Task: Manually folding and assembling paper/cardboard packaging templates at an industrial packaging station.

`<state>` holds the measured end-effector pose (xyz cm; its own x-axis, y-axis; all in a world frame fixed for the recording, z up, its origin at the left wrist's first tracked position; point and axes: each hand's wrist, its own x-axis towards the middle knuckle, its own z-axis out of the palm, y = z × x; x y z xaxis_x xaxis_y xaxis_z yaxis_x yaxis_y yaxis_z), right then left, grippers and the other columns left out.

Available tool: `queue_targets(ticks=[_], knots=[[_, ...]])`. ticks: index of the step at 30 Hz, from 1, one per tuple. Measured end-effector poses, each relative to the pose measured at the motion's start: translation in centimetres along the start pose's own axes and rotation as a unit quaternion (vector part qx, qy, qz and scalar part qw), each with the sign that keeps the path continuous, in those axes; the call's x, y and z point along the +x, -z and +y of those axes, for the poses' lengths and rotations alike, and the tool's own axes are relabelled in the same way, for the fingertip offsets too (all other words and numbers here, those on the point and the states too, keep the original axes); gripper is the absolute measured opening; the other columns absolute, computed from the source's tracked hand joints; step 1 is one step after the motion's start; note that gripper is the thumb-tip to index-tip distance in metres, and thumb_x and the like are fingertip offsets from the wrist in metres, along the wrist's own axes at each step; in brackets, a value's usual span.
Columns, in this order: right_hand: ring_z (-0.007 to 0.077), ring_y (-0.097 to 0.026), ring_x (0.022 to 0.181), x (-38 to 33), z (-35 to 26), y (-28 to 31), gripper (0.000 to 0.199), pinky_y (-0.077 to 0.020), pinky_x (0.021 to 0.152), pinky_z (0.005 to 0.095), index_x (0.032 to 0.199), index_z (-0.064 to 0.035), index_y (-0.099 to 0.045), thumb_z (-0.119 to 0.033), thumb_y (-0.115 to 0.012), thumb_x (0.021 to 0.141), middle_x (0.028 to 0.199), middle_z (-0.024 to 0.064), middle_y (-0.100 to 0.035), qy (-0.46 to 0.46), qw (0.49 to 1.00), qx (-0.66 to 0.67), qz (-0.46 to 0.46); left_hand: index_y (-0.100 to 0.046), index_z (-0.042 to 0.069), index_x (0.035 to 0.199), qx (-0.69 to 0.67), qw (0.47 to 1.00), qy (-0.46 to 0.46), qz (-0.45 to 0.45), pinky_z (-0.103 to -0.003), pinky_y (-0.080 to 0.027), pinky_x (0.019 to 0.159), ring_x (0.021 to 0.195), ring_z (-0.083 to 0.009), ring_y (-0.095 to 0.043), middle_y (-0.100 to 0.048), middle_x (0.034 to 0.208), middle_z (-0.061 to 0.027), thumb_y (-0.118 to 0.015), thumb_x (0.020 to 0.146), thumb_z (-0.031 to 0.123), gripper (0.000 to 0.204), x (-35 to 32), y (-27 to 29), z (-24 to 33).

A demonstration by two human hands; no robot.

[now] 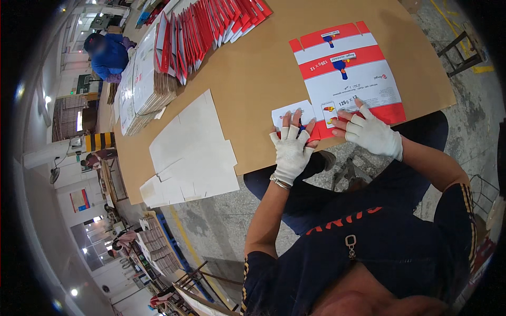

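Note:
A flat red and white printed carton blank (363, 89) lies near the table's front edge, with slots cut along its far end. My left hand (292, 150), in a white fingerless glove, rests palm down on the small white flap at the blank's left side, fingers spread. On the lower part of the main panel lies my right hand (373, 132), gloved the same way, with its fingers apart and pressing lightly on the board. Neither hand grasps anything. What lies under the palms is hidden.
The brown tabletop (253, 100) carries a plain white card sheet (195, 152) on the left. Behind it stand a bundled stack of sheets (145, 79) and a leaning row of folded red cartons (205, 31). A person in blue (110, 58) is at the far left.

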<state>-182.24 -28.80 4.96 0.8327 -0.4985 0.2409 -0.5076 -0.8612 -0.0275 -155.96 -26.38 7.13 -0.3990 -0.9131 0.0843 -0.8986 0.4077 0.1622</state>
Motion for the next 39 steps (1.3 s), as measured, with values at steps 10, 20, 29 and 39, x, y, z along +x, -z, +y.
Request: queue_targets(ticks=[10,20,29,39], knots=[[0.022,-0.036,0.135,0.8,1.0,0.5,0.048,-0.0205,0.112,0.0559,0.134,-0.0141,-0.047,-0.017,-0.046,0.086,0.144,0.0043,-0.044,0.003,0.998,0.015,-0.056,-0.048,0.016,0.136,-0.113,0.988,0.1,-0.019,-0.06,-0.019,0.103,0.139,-0.036,-0.023,-0.032,0.15,-0.0117,-0.078,0.067,0.037,0.078,2.9,-0.4,-1.0],[0.0313,-0.053,0.114,-3.7,-2.7,3.4,0.045,-0.0368,0.102,0.0511,0.118,-0.0068,-0.059,-0.015,-0.066,0.075,0.118,0.01,-0.059,-0.184,0.972,0.137,0.05,-0.051,0.009,0.128,-0.151,0.968,0.156,0.127,-0.054,-0.028,0.102,0.128,-0.034,-0.039,-0.044,0.139,-0.0149,-0.072,0.073,0.037,0.065,8.9,-2.5,-1.8],[0.0103,-0.054,0.057,-3.4,-1.4,4.2,0.026,-0.0454,0.048,0.0261,0.115,-0.0055,-0.05,-0.008,-0.054,0.089,0.081,0.0062,-0.059,-0.586,0.527,0.575,0.218,-0.028,0.0,0.145,-0.475,0.878,0.042,0.034,-0.042,-0.035,0.102,0.121,-0.0387,-0.043,-0.039,0.136,-0.0265,-0.07,0.079,0.023,0.082,-0.5,0.2,6.9],[0.0145,-0.056,0.054,13.1,35.7,0.7,0.022,-0.0439,0.048,0.0327,0.089,0.0019,-0.064,-0.017,-0.055,0.08,0.064,0.0082,-0.059,-0.427,0.876,0.214,0.068,-0.039,0.0,0.137,0.065,0.927,0.368,0.014,-0.057,-0.02,0.11,0.137,-0.0411,-0.029,-0.035,0.146,-0.0223,-0.079,0.065,0.046,0.094,-14.8,3.4,-10.4]])
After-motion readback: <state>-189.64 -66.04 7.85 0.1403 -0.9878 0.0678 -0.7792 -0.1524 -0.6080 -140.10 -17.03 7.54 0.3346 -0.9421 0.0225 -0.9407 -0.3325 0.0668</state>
